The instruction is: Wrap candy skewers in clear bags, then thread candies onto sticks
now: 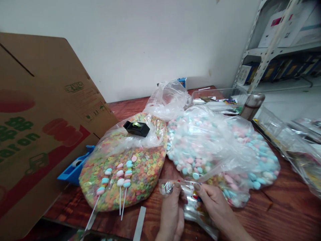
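Note:
A small clear plastic packet (190, 201) with a printed top is pinched between my two hands near the table's front edge. My left hand (171, 209) grips its left side, thumb on top. My right hand (217, 205) grips the right side, thumb also on top; the other fingers are partly hidden. What lies inside the packet is hard to make out. Just beyond it is a large clear bag of pink, white and blue marshmallows (187, 167). Left of my hands, three marshmallow sticks (120, 182) lie on a big bag of colourful cereal rings (147, 179).
A black tape dispenser (136, 128) rests on the cereal bag, and a blue one (75, 167) stands beside a large cardboard box (45, 117). A metal flask (252, 105) and a clear tray (218, 97) stand behind the marshmallows. A flat pale strip (139, 223) lies at the front.

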Available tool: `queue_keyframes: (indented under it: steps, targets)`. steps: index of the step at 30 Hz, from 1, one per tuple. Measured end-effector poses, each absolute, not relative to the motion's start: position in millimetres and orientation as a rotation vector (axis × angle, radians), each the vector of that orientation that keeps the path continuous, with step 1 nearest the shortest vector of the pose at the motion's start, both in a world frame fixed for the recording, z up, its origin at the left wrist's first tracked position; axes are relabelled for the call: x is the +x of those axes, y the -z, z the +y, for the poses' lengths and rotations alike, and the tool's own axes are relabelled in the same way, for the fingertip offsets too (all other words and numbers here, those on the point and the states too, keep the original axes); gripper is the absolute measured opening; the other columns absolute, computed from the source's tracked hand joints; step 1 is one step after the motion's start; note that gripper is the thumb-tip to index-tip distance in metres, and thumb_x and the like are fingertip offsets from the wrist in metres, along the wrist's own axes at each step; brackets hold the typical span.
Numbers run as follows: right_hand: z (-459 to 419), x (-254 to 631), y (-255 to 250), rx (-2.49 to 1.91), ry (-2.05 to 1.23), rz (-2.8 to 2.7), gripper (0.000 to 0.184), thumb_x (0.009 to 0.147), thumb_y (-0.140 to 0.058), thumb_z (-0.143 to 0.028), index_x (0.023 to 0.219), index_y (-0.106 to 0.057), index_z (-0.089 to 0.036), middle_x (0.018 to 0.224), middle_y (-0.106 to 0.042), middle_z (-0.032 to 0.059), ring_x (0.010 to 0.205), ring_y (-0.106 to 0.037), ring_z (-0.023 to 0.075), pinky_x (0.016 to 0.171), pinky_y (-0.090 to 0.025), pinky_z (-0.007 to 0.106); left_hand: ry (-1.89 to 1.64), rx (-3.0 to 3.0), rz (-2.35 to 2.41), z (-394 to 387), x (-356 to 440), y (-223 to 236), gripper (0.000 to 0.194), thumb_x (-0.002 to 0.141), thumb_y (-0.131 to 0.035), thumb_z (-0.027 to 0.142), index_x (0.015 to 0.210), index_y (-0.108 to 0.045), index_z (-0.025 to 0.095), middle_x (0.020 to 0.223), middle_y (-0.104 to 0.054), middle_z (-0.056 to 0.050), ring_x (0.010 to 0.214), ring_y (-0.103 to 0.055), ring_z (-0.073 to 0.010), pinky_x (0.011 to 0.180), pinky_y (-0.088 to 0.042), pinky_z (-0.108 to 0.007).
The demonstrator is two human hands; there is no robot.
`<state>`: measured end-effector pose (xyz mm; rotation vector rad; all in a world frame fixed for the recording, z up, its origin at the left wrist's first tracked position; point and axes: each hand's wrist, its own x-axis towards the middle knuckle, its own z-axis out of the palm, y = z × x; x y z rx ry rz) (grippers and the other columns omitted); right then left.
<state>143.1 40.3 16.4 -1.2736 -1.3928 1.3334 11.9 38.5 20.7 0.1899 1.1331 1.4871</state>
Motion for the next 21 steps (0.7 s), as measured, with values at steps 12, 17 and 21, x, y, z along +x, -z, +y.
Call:
queue_keyframes:
  steps: [12,17,21]
  targets:
    - [26.3,148.0,-33.9,-1.086,-0.726,-1.583,0.021,0.096,-0.047,-0.033,0.112,-0.060,-0.029,0.110,-0.062,0.0052,0.105,-0.059,0.0233,0.087,-0.050,0.032,-1.507,0.115,0.927,43.4,5.3,-11.5,0.037,0.058,-0.090,0.036,0.071,-0.062,0.015,0.059,-0.056,0.004,0.052,-0.047,-0.0073,0.051,-0.042,-0.019]
    - [28.4,139.6,-26.8,-1.093,-0.705,-1.670,0.023,0.096,-0.050,-0.027,0.116,-0.059,-0.030,0.115,-0.062,0.0043,0.107,-0.060,0.0208,0.090,-0.050,0.030,-1.490,0.150,0.920,40.3,7.8,-9.6,0.034,0.060,-0.089,0.034,0.071,-0.063,0.015,0.065,-0.060,0.002,0.057,-0.051,-0.0094,0.056,-0.044,-0.021]
    - [29.1,142.1,-17.3,-1.076,-0.727,-1.734,0.024,0.097,-0.047,-0.022,0.114,-0.062,-0.028,0.110,-0.068,0.0047,0.099,-0.065,0.0184,0.084,-0.053,0.027,-1.427,0.243,0.905,35.3,10.9,-17.0,0.029,0.068,-0.084,0.035,0.082,-0.068,0.015,0.069,-0.062,0.000,0.060,-0.052,-0.0093,0.059,-0.043,-0.021]
